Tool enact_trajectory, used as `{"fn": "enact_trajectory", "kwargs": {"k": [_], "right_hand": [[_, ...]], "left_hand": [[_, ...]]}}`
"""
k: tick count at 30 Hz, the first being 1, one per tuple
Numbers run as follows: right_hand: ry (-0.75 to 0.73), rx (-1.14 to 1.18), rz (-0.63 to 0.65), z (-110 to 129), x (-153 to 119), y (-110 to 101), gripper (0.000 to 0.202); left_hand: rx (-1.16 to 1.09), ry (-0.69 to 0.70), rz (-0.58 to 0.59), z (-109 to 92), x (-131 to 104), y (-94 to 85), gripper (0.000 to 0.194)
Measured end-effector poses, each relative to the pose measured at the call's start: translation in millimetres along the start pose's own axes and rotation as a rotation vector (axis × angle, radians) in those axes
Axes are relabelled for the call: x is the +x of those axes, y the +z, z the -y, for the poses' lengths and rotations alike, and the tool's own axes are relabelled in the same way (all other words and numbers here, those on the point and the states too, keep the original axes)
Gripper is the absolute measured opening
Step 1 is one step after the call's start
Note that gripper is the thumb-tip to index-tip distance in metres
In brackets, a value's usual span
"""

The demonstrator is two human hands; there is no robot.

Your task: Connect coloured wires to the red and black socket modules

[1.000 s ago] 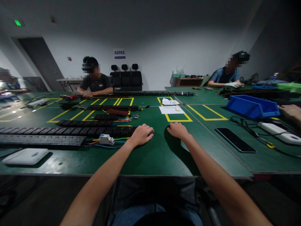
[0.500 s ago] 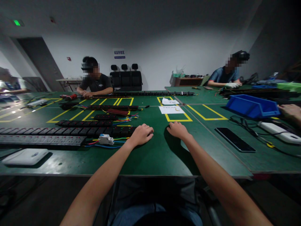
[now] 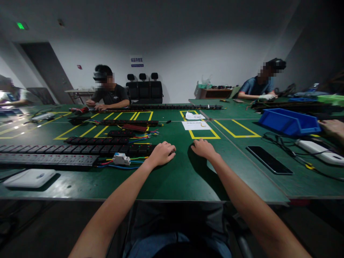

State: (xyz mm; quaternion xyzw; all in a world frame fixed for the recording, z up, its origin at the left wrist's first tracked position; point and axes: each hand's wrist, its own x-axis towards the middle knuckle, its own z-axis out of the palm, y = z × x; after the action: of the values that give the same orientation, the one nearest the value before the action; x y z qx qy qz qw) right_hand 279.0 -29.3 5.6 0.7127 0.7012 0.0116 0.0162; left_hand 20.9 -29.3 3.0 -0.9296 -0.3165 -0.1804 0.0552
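My left hand point(image 3: 161, 153) rests on the green table point(image 3: 172, 182), its fingers curled round something small and dark that I cannot make out. It lies by the right end of a long black socket strip point(image 3: 134, 148). My right hand point(image 3: 203, 148) is on the table too, its fingers bent and pressed together, with what they hold, if anything, hidden. Beyond it lies a white printed sheet point(image 3: 192, 125). Left of my left hand a white breaker block point(image 3: 121, 159) with coloured wires sits beside a grey socket strip point(image 3: 53, 160).
On the right are a black phone point(image 3: 268, 159), a blue bin point(image 3: 288, 122), a white device point(image 3: 319, 152) with cables and another person's hand point(image 3: 333, 128). A white box point(image 3: 30, 178) lies at the left. People work across the table.
The person across the table at the left has raised one hand a little. My two hands have not visibly moved.
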Motion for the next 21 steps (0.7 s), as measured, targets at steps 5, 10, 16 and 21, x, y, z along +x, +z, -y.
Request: {"fn": "enact_trajectory", "kwargs": {"k": [5,10,16,21], "right_hand": [[0.001,-0.006,0.002,0.2,-0.4,-0.3,0.046],[0.000,0.006,0.007,-0.4,0.8,0.4,0.046],[-0.002,0.003,0.011,-0.6,0.7,0.0,0.046],[-0.007,-0.011,-0.002,-0.1,-0.5,-0.2,0.046]], "left_hand": [[0.012,-0.009,0.004,-0.3,0.2,0.1,0.009],[0.013,-0.005,0.005,-0.4,0.8,0.4,0.009],[0.010,-0.003,0.006,0.7,0.5,1.3,0.010],[0.009,-0.003,0.009,-0.2,0.5,-0.2,0.011]]}}
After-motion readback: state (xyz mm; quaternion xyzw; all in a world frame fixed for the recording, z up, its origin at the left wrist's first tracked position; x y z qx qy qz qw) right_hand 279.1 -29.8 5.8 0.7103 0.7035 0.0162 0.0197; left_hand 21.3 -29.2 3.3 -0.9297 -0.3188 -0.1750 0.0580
